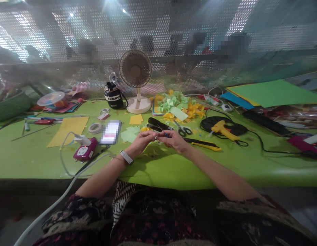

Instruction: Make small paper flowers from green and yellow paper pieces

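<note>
At the far left, a round plastic tub (55, 100) held colourful pieces; a green basket (12, 106), cut off, had blurred contents. Over the near middle of the desk (171, 172), the left hand (141, 142) and right hand (174, 140) met, pinching a mostly hidden small piece (156, 136).

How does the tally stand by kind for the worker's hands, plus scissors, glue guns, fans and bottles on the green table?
Hands, left hand and right hand: 2
Scissors, pairs: 1
Yellow glue gun: 1
Fan: 1
Black bottle: 1
Total: 6
</note>
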The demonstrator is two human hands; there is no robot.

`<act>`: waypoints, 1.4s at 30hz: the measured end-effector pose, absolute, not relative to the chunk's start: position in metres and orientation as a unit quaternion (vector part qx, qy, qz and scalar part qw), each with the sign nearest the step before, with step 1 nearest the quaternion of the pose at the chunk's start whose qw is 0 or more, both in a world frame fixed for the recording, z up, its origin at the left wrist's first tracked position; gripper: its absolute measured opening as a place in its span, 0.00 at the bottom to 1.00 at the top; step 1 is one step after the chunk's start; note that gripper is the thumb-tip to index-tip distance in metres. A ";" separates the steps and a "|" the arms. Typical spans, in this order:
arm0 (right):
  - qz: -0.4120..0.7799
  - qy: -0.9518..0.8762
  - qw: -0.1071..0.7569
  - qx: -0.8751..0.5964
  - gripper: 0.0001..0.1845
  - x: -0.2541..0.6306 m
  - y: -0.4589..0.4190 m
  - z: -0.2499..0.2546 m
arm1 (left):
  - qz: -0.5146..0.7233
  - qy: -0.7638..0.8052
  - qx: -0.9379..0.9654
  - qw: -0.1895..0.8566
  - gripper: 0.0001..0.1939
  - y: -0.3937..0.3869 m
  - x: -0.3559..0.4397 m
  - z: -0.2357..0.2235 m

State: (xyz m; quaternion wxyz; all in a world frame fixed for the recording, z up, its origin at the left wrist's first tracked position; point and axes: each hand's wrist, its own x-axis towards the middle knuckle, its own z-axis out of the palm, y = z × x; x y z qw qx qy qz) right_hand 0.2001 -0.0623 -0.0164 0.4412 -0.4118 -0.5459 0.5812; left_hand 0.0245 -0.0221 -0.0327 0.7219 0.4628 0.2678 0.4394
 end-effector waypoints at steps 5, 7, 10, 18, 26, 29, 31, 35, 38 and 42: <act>0.595 -0.502 0.476 -0.409 0.22 0.197 -0.061 -0.017 | 0.428 0.250 0.451 0.742 0.20 -0.024 0.023 -0.029; 0.586 -0.476 0.509 -0.413 0.23 0.197 -0.061 -0.014 | 0.428 0.250 0.457 0.739 0.23 -0.025 0.023 -0.028; 0.558 -0.443 0.561 -0.421 0.24 0.197 -0.059 -0.011 | 0.412 0.275 0.507 0.705 0.23 -0.027 0.023 -0.027; 0.523 -0.438 0.577 -0.450 0.25 0.197 -0.056 -0.012 | 0.383 0.300 0.549 0.679 0.24 -0.031 0.027 -0.032; 0.519 -0.437 0.581 -0.448 0.23 0.197 -0.055 -0.018 | 0.384 0.298 0.534 0.692 0.25 -0.031 0.028 -0.030; 0.515 -0.433 0.582 -0.457 0.24 0.196 -0.054 -0.018 | 0.391 0.304 0.523 0.694 0.26 -0.031 0.028 -0.029; 0.506 -0.440 0.577 -0.466 0.25 0.198 -0.054 -0.017 | 0.399 0.306 0.520 0.691 0.25 -0.030 0.027 -0.028; 0.456 -0.503 0.540 -0.498 0.25 0.205 -0.057 -0.012 | 0.422 0.315 0.507 0.683 0.23 -0.029 0.024 -0.025; 0.347 -0.595 0.516 -0.509 0.26 0.208 -0.062 -0.009 | 0.433 0.315 0.496 0.684 0.22 -0.027 0.022 -0.023; 0.223 -0.694 0.457 -0.510 0.23 0.207 -0.066 -0.010 | 0.440 0.306 0.503 0.678 0.22 -0.025 0.020 -0.022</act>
